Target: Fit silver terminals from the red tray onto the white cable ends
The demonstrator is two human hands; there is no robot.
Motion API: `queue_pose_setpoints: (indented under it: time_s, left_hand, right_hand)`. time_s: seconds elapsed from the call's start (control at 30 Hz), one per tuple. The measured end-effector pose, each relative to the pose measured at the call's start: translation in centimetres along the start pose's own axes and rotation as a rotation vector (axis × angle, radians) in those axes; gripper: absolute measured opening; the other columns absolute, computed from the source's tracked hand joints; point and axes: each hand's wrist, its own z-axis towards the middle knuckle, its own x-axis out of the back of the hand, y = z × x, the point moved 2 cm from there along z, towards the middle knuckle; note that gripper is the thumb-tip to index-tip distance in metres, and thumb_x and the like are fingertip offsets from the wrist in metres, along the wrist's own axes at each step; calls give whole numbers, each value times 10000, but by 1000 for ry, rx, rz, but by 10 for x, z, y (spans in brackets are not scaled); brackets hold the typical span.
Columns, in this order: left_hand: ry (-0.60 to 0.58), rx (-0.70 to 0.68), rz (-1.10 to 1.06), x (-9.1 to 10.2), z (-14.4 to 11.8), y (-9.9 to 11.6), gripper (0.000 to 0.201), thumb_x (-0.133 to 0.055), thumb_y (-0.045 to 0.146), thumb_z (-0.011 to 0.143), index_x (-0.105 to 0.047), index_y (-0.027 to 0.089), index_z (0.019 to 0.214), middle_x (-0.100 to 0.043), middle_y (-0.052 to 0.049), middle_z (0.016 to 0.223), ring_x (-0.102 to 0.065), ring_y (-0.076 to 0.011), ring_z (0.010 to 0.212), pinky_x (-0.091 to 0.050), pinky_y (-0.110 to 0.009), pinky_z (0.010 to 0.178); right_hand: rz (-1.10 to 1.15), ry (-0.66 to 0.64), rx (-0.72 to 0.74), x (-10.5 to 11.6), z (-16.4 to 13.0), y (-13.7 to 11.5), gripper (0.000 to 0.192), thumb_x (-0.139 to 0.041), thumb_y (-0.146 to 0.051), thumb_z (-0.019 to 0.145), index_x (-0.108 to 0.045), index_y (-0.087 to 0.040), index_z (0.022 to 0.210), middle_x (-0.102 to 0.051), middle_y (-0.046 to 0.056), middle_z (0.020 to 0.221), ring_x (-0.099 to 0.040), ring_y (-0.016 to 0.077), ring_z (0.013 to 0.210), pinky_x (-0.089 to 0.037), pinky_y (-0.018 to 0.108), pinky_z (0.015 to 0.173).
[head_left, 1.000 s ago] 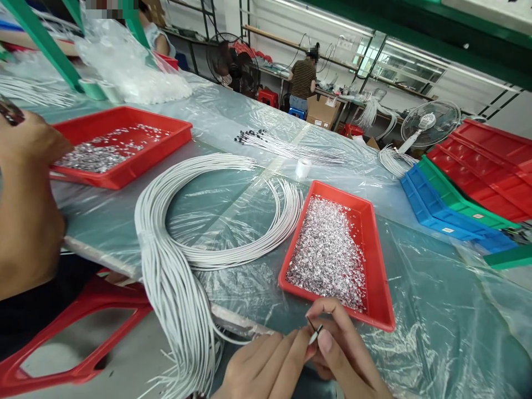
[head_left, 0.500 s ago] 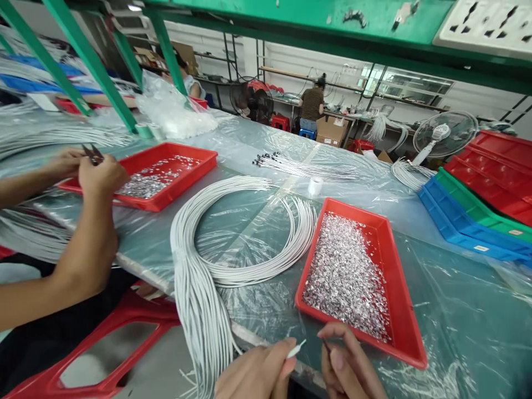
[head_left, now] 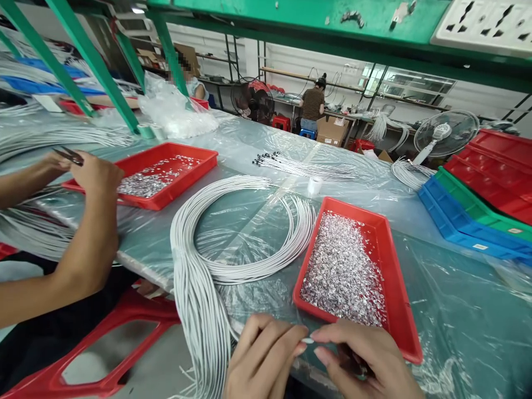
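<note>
My left hand point(head_left: 266, 354) is closed in a pinch on the end of a white cable point(head_left: 307, 341), whose pale tip sticks out past the fingertips. My right hand point(head_left: 366, 354) curls close by on the right, its index fingertip at the cable tip. A dark, partly hidden object point(head_left: 353, 360) lies inside its curled fingers; its kind is unclear. Just beyond my hands stands a red tray point(head_left: 401, 288) full of small shiny metal pieces point(head_left: 343, 271). To the left, a coiled bundle of white cables point(head_left: 183, 249) lies on the plastic-covered table, its ends hanging over the edge.
On the left, a co-worker's hands point(head_left: 91, 172) hold dark pliers point(head_left: 68, 155) beside a second red tray point(head_left: 187, 177). Cables with black ends point(head_left: 307, 166) and a white roll point(head_left: 315, 186) lie farther back. Stacked bins point(head_left: 477, 221) stand right; a green shelf beam point(head_left: 291, 16) crosses above.
My right hand has moved in and up to the cable tip, its fingers turning over toward the left hand. My left hand has risen slightly. The co-worker's hands and pliers have shifted left.
</note>
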Motion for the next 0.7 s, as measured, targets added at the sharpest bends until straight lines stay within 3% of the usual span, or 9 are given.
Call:
queue_pose_setpoints:
  time_s: [0.1,0.33,0.47,0.7]
  left_hand:
    - [-59,6,-75,-1,0,0,166,-450,19,960,-581,87,1037,-641,-85,852,-481,-170,756,-449,-286,700]
    - [-104,152,-223,-7,2,8,188,-382,82,1005,-564,127,1011,-618,-72,863,-442,-181,767,-411,-295,719]
    - [-86,165,-258,-7,0,7,180,-396,76,1000,-568,127,1000,-607,-68,845,-435,-180,765,-402,-292,718]
    - [-85,187,-284,-6,-3,4,173,-421,36,977,-562,131,1011,-594,-66,858,-442,-184,788,-393,-287,709]
  right_hand:
    - [-53,-156,33,7,7,-2,176,-520,-117,908,-632,-247,946,-651,-39,776,-597,129,619,-448,189,606]
    - [-50,-369,-238,15,25,-6,168,-585,-194,893,-637,-175,734,-548,-27,618,-461,126,538,-318,230,489]
    - [71,-479,-297,17,34,-7,144,-592,-173,891,-652,-159,760,-528,-32,646,-424,116,570,-309,218,505]
    - [99,-529,-275,18,38,-4,160,-590,-178,949,-642,-174,798,-524,-41,685,-435,118,605,-316,221,527]
